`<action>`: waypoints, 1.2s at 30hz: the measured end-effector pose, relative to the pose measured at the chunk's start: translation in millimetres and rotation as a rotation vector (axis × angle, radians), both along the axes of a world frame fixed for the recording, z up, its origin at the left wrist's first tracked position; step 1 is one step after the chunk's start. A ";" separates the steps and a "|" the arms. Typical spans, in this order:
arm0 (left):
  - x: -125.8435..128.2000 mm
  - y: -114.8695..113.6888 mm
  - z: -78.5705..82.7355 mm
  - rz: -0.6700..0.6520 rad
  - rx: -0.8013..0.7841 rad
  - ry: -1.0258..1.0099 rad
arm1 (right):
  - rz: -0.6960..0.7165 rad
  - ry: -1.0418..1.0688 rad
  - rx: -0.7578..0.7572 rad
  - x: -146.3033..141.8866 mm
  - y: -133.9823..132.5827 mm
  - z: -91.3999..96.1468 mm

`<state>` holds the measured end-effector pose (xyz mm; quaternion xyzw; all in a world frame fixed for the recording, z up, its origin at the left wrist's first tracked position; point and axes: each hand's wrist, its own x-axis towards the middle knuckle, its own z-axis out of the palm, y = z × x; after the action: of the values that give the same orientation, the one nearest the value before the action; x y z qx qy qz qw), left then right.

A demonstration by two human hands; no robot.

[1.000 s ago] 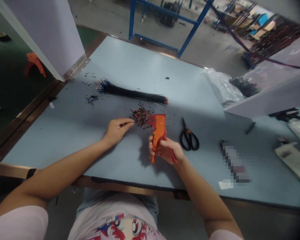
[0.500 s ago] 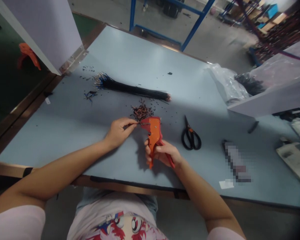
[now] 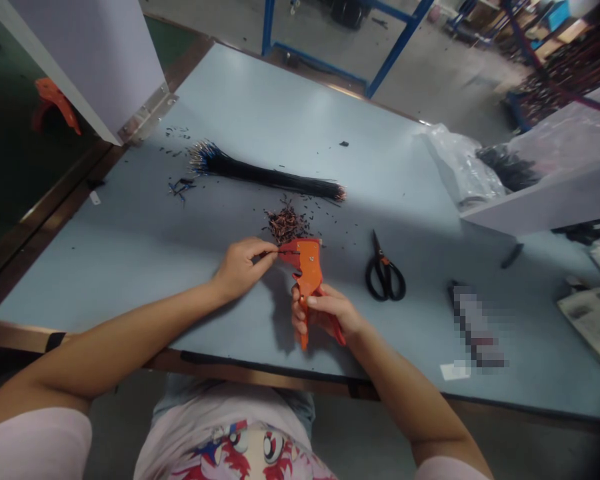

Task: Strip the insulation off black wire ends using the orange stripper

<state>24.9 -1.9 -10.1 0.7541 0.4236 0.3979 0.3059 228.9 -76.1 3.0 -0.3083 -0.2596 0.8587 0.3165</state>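
My right hand (image 3: 325, 310) is wrapped round the handles of an orange and red wire stripper (image 3: 309, 267), held upright with its jaws toward the left. Between thumb and fingers, my left hand (image 3: 243, 267) pinches a thin dark wire (image 3: 286, 252), whose far end lies at the stripper's jaws. Just beyond the tool sits a heap of short dark and coppery wire scraps (image 3: 285, 223). Farther back lies a long bundle of black wires (image 3: 270, 175), with blue and metallic tips at its left end and coppery ends at its right.
Black-handled scissors (image 3: 385, 273) lie right of my right hand. A blurred-out object (image 3: 475, 323) and a white label (image 3: 455, 371) are farther right. Plastic bags (image 3: 460, 167) rest by a low panel (image 3: 540, 197). A tall panel (image 3: 105, 67) stands at the back left.
My right hand's grip on the wire stripper looks looser, and the handles have shifted slightly. My left hand still pinches the wire at the jaws. The whole view has shifted a little.
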 end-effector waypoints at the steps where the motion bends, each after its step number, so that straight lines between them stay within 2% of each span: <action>1: -0.1 -0.3 0.9 -0.004 0.000 0.005 | 0.001 0.003 0.002 -0.2 -0.4 -0.2; 17: 1.2 -2.8 1.9 0.010 0.003 0.015 | 0.023 0.070 0.006 -1.5 -1.4 2.2; 30: 1.3 -3.1 0.3 0.011 0.028 0.065 | -0.004 0.002 0.014 -8.0 -4.1 2.7; 36: 2.2 -4.2 -3.0 0.027 0.005 0.056 | -0.016 0.022 -0.027 -10.9 -4.3 1.7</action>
<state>27.2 -6.1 -13.1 0.7599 0.4412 0.3820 0.2864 218.0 -80.4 4.7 -0.3051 -0.2420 0.8629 0.3222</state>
